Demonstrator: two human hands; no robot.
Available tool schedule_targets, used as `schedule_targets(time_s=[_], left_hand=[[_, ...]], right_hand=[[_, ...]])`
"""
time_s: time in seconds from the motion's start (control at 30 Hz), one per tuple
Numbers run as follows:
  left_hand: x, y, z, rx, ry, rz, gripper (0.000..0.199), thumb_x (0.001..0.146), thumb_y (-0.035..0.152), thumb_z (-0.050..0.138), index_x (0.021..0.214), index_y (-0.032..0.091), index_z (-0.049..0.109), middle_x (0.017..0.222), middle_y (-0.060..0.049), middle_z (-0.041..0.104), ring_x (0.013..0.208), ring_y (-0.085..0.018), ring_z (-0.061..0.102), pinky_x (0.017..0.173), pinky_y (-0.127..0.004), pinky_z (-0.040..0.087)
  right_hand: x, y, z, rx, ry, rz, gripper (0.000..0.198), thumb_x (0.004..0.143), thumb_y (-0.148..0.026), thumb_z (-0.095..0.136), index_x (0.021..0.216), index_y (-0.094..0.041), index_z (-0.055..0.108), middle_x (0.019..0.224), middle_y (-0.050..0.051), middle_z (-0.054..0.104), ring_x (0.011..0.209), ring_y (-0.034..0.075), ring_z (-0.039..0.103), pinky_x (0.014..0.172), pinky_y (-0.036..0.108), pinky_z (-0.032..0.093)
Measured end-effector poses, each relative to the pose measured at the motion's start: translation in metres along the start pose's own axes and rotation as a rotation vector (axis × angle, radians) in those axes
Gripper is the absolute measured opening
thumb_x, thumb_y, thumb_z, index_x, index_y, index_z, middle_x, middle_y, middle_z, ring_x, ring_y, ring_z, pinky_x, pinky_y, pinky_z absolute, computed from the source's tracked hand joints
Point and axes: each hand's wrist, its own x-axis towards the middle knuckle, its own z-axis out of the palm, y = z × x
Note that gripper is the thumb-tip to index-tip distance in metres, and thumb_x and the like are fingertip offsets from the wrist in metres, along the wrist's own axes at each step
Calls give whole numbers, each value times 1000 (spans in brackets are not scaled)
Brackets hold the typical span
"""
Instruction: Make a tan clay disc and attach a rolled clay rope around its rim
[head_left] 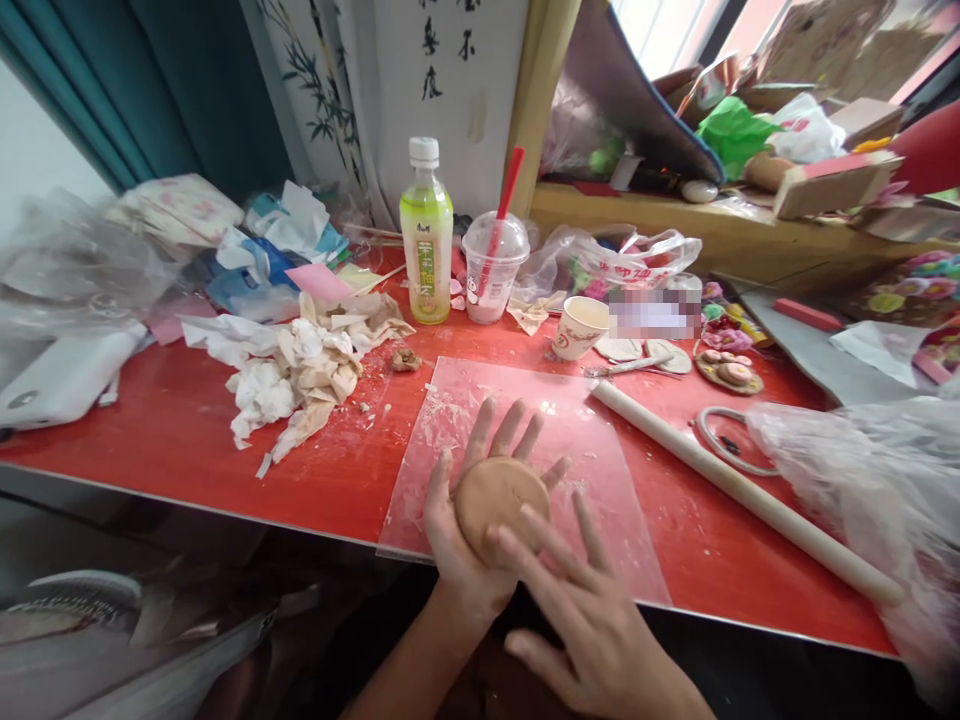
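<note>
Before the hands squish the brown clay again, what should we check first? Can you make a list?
1. Clay disc lies flat on the open left hand: ok.
2. Right hand fingers touch the disc's near edge: ok.
3. Clear sheet lies under the hands on the red table: ok.
4. Rolling pin lies off to the right, apart from both hands: ok.
5. Sheet is clean: not ok, white smears show.
6. Disc is evenly thick: cannot tell.
</note>
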Motion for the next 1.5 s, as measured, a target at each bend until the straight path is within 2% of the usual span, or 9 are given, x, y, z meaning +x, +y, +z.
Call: schedule_targets(time_s=[0.2, 0.33, 0.47, 0.6, 0.73, 0.9, 1.07, 1.27, 1.5], left_hand=[[0, -1, 0, 8, -18, 9, 55, 93, 51, 19, 135, 26, 45, 143, -5, 43, 140, -27, 26, 112, -52, 22], [0, -1, 0, 28, -2, 5, 54, 92, 52, 20, 137, 29, 42, 145, -2, 41, 141, -27, 21, 111, -54, 23], [0, -1, -1, 2, -17, 9, 53, 93, 50, 21, 134, 27, 45, 143, -3, 43, 140, -26, 24, 112, -50, 23], [0, -1, -2, -15, -1, 2, 54, 92, 52, 21, 136, 29, 41, 144, -3, 43, 141, -25, 24, 112, -52, 23], [0, -1, -1, 10, -11, 0, 54, 93, 51, 20, 135, 28, 44, 143, -3, 44, 140, -25, 25, 113, -51, 21], [1, -2, -1, 57, 35, 57, 52, 92, 51, 22, 133, 30, 47, 142, -2, 45, 141, -24, 23, 112, -49, 24], [0, 0, 0, 63, 53, 45, 51, 94, 50, 23, 135, 29, 45, 146, 2, 41, 142, -19, 19, 115, -40, 19], [0, 0, 0, 29, 27, -2, 54, 94, 50, 21, 139, 26, 39, 148, 1, 37, 142, -19, 21, 115, -38, 21], [-1, 1, 0, 28, 7, -68, 58, 93, 52, 21, 140, 23, 38, 149, 0, 34, 142, -19, 20, 116, -37, 20]], right_hand=[[-2, -2, -3, -45, 10, 138, 60, 92, -38, 45, 138, 0, 33, 127, 10, 60, 142, 23, 18, 115, 57, 0], [2, -5, -2, 20, 24, -27, 56, 91, -42, 48, 134, -6, 42, 123, 4, 63, 140, 18, 25, 118, 49, 0], [6, -2, -2, -59, 42, 213, 55, 95, -38, 39, 138, -3, 36, 129, 9, 58, 141, 22, 20, 116, 54, -3], [10, -3, 1, 50, 8, 3, 56, 93, -40, 44, 137, -5, 37, 125, 6, 62, 137, 20, 32, 117, 52, -1], [8, -4, -1, 23, 20, 180, 62, 95, -43, 39, 143, -6, 26, 128, 9, 59, 137, 23, 31, 116, 53, 0], [-5, -8, -21, 269, 90, 3, 54, 99, -38, 30, 146, -12, 22, 106, 2, 72, 114, 16, 59, 118, 46, 11], [-11, 12, -18, 64, 121, 264, 62, 94, -29, 43, 148, -16, 15, 136, 10, 52, 136, 25, 34, 111, 55, 27], [2, 33, 0, -130, -132, 71, 85, 86, -55, 48, 147, -8, 14, 143, 14, 42, 141, 25, 21, 116, 53, 15], [23, 49, -21, -173, -68, -269, 43, 96, -30, 43, 134, -10, 44, 134, 6, 54, 136, 18, 34, 118, 46, 16]])
